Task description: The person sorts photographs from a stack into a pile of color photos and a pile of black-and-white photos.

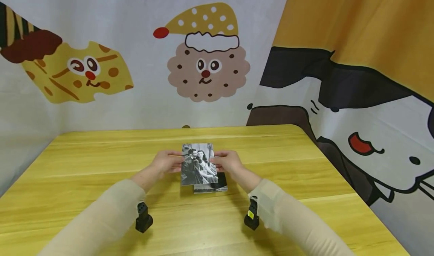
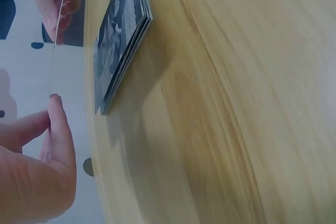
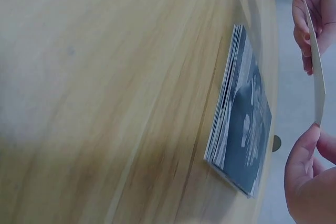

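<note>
A black-and-white photo card (image 1: 199,165) showing two people is held up over the table between both hands. My left hand (image 1: 167,162) pinches its left edge, and my right hand (image 1: 229,162) pinches the right edge. Below it lies a stack of similar photo cards (image 1: 217,187), partly hidden by the raised one in the head view. From the side, the left wrist view shows the stack (image 2: 123,40) flat on the wood, with the held card seen as a thin line above it. In the right wrist view several layered edges of the stack (image 3: 236,124) are visible.
The yellow wood-grain table (image 1: 101,207) has a rounded far right corner. Behind it hangs a cloth (image 1: 145,83) printed with cartoon figures. Small black cameras (image 1: 144,217) are strapped at both wrists over light sleeves.
</note>
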{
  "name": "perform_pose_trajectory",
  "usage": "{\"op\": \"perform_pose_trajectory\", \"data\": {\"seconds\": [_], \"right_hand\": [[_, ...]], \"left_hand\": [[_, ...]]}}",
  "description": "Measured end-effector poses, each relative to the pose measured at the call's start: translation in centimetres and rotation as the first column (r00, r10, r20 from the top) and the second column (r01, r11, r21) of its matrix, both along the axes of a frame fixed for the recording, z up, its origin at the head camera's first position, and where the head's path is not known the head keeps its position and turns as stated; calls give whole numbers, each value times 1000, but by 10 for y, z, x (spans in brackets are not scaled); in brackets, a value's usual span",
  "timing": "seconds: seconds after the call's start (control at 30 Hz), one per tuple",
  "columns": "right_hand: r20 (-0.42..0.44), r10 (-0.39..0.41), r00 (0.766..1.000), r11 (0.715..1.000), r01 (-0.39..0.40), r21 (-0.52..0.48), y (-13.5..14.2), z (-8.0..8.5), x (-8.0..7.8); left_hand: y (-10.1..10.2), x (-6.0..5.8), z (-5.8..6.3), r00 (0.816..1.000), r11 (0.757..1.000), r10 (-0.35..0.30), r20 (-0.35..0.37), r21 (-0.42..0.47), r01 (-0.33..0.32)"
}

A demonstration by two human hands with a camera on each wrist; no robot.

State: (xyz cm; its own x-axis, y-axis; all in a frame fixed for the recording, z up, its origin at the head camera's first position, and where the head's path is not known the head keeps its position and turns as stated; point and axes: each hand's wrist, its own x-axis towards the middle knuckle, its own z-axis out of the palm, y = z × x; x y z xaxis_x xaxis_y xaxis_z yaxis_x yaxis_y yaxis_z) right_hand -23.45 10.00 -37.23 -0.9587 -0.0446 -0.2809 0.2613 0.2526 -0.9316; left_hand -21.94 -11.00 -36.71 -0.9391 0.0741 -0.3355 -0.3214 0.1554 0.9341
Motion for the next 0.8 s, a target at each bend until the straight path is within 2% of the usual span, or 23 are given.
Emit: {"op": "perform_pose_trajectory", "data": {"seconds": [0.2,0.3,0.57,0.8], "right_hand": [[19,2,1000,1000,-2,-7,-9,2,1],[26,11,1000,999,-10,-43,-14,3,1],[29,62,998,997,-61,-52,-27,3,1],[65,70,995,995,-65,-78,-42,2,1]], "left_hand": [[-9,2,1,1000,1000,0,0,-16,0],[-14,4,2,1000,1000,-7,1,-17,7],[-31,6,2,1000,1000,-14,5,26,14],[-46,10,2,999,999,-36,20,-12,36]]}}
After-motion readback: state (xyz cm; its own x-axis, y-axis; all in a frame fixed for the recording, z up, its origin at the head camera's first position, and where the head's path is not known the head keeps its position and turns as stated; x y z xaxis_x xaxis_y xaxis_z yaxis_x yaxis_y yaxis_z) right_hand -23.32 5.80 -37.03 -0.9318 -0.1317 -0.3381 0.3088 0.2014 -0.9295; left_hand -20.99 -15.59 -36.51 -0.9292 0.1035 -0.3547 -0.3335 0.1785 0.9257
